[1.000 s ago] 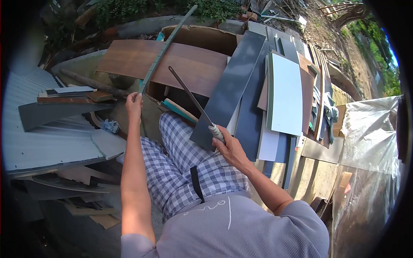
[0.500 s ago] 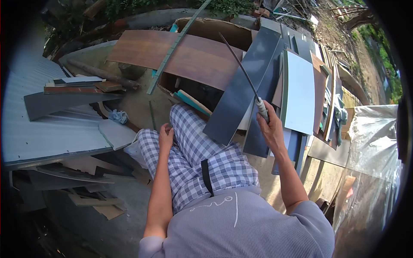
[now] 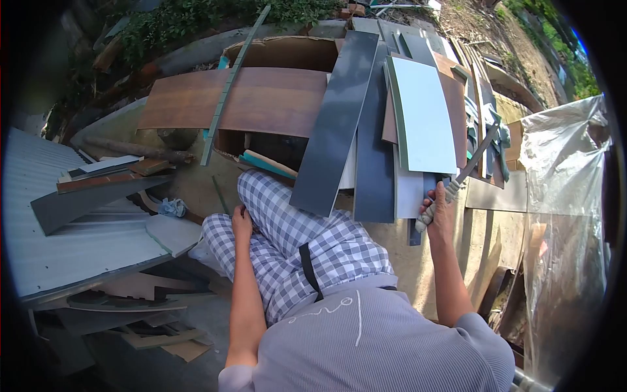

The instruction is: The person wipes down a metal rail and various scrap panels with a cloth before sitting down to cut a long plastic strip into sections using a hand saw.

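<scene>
My right hand is closed around the pale, wrapped handle of a long-bladed knife. Its dark, narrow blade points up and to the right, past the light-blue panel. My left hand rests on my checkered trouser leg near the knee, holding nothing visible; its fingers are loosely bent and partly hidden. In front of my knees lie a dark grey board and a brown wood-grain board. A thin green strip crosses the brown board.
Beneath the brown board is an open cardboard box. On the left, scrap pieces lie on a corrugated metal sheet, with more offcuts under it. Clear plastic sheeting hangs at the right. Plants grow at the back.
My right hand has moved right and down with the knife, and the blade has swung from pointing up-left to up-right. My left hand stays on my leg. The view has shifted slightly.
</scene>
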A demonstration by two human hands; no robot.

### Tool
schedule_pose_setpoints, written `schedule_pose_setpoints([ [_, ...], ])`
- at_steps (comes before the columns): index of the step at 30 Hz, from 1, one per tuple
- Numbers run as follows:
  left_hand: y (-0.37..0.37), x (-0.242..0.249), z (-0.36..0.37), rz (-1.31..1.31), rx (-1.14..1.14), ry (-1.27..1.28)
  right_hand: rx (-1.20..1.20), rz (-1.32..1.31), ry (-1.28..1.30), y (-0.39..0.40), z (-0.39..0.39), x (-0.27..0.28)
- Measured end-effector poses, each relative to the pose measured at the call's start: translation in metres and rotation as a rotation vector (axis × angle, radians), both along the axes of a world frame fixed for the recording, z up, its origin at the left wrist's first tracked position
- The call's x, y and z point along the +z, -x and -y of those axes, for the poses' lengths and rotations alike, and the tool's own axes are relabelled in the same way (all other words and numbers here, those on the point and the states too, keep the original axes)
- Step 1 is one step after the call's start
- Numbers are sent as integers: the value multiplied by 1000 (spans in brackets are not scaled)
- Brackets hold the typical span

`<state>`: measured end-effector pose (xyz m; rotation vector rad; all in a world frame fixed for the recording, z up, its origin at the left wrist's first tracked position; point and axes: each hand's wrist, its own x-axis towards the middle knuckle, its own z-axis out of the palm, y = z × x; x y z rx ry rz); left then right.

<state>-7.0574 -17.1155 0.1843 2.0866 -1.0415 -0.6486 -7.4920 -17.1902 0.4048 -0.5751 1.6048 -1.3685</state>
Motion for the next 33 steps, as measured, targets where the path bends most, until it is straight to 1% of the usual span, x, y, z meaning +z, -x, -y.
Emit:
schedule_pose_setpoints([
  [2,1,5,1,11,-15,-11,-10,42,10,0,2,-5],
  [5,-2,5,-1,25,-24,8,4,62,29,-10,12,2],
  [7,-1,7,-1,53,-7,-44,31,138,44,-15,17,4],
  [8,-1,6,-1,38,0,-38,44,223,51,-9,20,-3],
  [9,-2,7,-3,36,3,-41,47,221,48,-10,24,-8],
  [11,-2,7,-3,5,2,2,-38,521,79,-10,33,-14],
  [12,-1,5,-2,1,-3,5,-81,603,68,-10,39,-15],
  [13,-3,4,-4,-4,-6,2,-87,600,71,-9,41,-15],
  [15,-4,3,-1,-10,-13,8,-190,620,105,-10,47,-14],
  [16,-4,2,0,18,-23,-34,-122,688,63,-4,50,-13],
  [17,-5,1,0,47,-31,-78,-125,688,65,1,52,-10],
  [19,-1,14,1,83,-35,-105,-101,710,-66,2,54,4],
  [20,2,20,4,117,-38,-131,-139,706,-62,11,59,-4],
  [21,3,21,5,120,-37,-126,-137,709,-58,11,59,1],
  [23,5,23,7,148,-13,-196,-85,732,-90,12,56,13],
  [25,4,16,7,144,-21,-173,-45,706,-89,13,56,20],
  [27,3,15,5,133,-14,-111,-35,619,1,10,57,25],
  [29,2,18,4,119,-16,-102,-21,609,21,14,60,19],
  [31,0,15,3,103,-17,-89,-66,546,144,18,66,10],
  [33,-2,12,1,20,-13,-15,-72,540,159,23,69,3],
])
